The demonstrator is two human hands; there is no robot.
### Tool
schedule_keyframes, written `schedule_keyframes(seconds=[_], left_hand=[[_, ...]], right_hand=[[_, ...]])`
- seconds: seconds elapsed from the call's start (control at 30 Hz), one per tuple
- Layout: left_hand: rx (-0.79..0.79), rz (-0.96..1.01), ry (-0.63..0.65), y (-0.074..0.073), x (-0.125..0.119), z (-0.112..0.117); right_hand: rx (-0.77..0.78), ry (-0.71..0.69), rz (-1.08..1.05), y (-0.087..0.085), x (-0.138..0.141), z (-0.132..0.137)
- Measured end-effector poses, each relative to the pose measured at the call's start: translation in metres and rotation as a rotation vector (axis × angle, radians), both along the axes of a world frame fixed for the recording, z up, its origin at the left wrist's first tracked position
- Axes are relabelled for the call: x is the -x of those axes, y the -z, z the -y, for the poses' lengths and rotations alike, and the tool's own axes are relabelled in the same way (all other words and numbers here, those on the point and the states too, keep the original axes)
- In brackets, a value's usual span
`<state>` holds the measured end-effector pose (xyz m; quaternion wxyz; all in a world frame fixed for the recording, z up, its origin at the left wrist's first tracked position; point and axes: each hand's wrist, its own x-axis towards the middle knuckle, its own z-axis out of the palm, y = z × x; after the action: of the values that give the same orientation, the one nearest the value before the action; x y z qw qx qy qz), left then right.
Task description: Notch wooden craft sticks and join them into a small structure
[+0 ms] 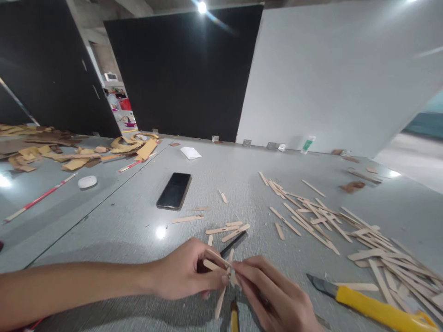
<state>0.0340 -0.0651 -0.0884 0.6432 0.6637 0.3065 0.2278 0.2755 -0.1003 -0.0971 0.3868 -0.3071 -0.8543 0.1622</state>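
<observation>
My left hand is closed in a pinch on a small cluster of wooden sticks just above the grey table. My right hand meets it from the right, its fingers pinched on the same sticks at their crossing. One stick of the cluster hangs down toward the table edge. Loose short sticks lie just beyond my hands. A yellow utility knife lies to the right of my right hand, its blade pointing left.
A large scatter of wooden sticks covers the table's right side. A black phone lies face up in the middle. Cardboard scraps pile at the far left, near a white oval object and a red-white strip.
</observation>
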Motion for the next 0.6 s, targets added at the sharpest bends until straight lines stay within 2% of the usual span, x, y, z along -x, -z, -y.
schedule_keyframes(seconds=[0.37,0.5,0.6], left_hand=[[0.109,0.068,-0.017,0.0016,-0.0012,-0.0046],[0.130,0.061,-0.013,0.0010,-0.0012,-0.0057],[0.125,0.061,0.004,0.0005,-0.0005,-0.0061]], right_hand=[[0.033,-0.081,0.050,0.0021,-0.0016,-0.0006],[0.014,-0.068,0.061,0.0015,0.0004,0.0000],[-0.019,0.008,-0.022,-0.0008,0.0038,0.0004]])
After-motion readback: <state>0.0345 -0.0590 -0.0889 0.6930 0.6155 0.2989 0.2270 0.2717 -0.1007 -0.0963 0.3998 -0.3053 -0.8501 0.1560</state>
